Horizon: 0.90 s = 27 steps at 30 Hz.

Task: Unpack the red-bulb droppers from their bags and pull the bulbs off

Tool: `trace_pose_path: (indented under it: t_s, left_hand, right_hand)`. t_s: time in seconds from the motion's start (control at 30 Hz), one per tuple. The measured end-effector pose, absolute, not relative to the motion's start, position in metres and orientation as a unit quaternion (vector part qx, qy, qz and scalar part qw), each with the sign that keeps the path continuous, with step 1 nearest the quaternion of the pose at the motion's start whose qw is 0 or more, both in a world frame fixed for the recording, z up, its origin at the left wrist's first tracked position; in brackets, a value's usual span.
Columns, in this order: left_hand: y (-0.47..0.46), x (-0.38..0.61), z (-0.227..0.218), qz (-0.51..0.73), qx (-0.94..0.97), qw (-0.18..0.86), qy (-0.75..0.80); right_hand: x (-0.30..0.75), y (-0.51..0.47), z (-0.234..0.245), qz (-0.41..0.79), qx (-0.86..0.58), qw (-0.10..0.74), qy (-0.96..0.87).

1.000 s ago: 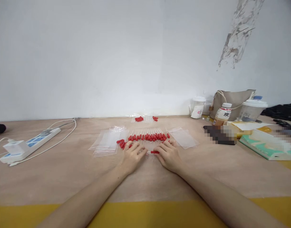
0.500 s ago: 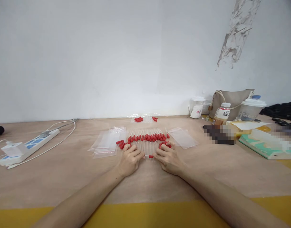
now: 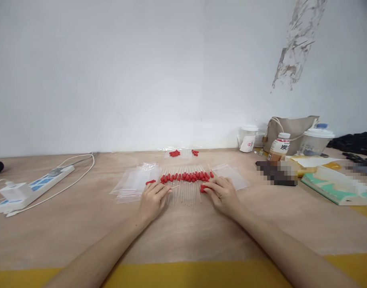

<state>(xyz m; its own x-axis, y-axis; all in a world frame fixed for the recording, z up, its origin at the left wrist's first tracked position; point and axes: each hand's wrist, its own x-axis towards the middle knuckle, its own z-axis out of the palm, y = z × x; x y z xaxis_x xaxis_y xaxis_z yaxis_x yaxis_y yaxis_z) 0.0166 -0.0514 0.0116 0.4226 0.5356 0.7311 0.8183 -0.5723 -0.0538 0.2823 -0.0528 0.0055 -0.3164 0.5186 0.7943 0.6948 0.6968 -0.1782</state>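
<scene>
My left hand [image 3: 153, 201] pinches a thin pale glass tube [image 3: 175, 187], whose free end points to the right. The fingers of my right hand [image 3: 224, 195] are closed at a small clump of red rubber bulbs [image 3: 203, 188], partly hidden by the fingertips. Between both hands lies a row of clear thin tubes [image 3: 186, 196], side by side. Behind it is a row of glass droppers topped with red bulbs [image 3: 195, 176], their tubes pointing to the wall. More loose red bulbs [image 3: 150, 182] show just beyond my left hand.
Clear plastic bags lie left [image 3: 131, 182] and right [image 3: 236, 178] of the rows. A bagged set of droppers [image 3: 183, 153] is near the wall. At left is a power strip [image 3: 42, 184]; at right are a bottle [image 3: 279, 148], cups [image 3: 248, 140] and a green-white box [image 3: 333, 188].
My hands have drawn apart slightly. The tube with a red bulb that lay between them is no longer held there; my left hand now has a bare tube, my right hand is at the bulbs.
</scene>
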Motion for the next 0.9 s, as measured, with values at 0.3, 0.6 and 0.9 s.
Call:
trace_pose_path:
  t_s: [0.3,0.6,0.9]
  left_hand:
    - [-0.043,0.014,0.019,-0.309,-0.798,0.103,-0.507]
    - [-0.038,0.027,0.005,-0.29,-0.816,0.186,-0.464]
    - [-0.046,0.038,0.009,-0.288,-0.833,0.109,-0.459]
  right_hand:
    - [0.292,-0.034,0.006,0.072,-0.468,0.507,-0.72]
    - [0.304,-0.029,0.009,0.097,-0.527,0.522,-0.664]
    - [0.301,-0.025,0.003,0.057,-0.507,0.48,-0.714]
